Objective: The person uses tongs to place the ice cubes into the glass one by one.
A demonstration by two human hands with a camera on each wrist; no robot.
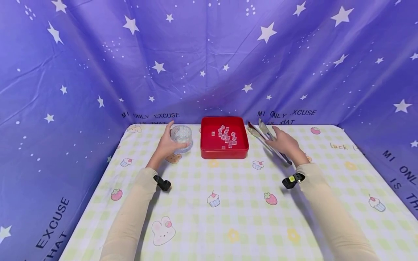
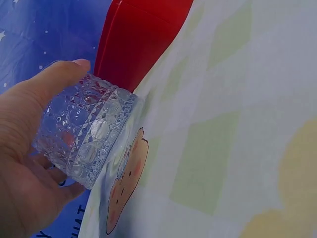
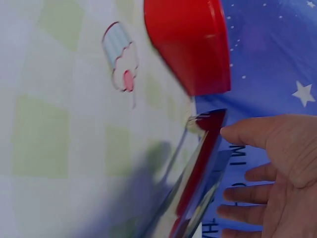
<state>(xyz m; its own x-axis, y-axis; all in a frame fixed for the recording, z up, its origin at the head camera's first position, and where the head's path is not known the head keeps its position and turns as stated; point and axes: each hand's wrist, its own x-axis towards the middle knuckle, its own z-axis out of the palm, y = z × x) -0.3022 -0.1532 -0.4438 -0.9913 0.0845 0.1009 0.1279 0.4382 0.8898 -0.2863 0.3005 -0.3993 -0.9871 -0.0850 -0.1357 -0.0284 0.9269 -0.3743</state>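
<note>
In the head view, my left hand [image 1: 167, 143] holds a clear glass tumbler [image 1: 182, 134] with a cut pattern, standing on the cloth left of the red box. The left wrist view has the thumb along one side of the tumbler [image 2: 89, 129] and the other fingers round the far side, partly hidden by it. To the right of the box lie shiny metal tongs [image 1: 265, 129], their two arms spread apart. My right hand [image 1: 285, 142] is over them; in the right wrist view its thumb tip is right at the tongs [image 3: 195, 173], the other fingers extended and spread.
A square red box [image 1: 224, 154] stands between the hands at the back of the table, with several small clear cubes [image 1: 225, 135] inside. The table has a checked, printed cloth [image 1: 196, 224]. A purple star-patterned curtain [image 1: 209, 72] hangs behind and at both sides.
</note>
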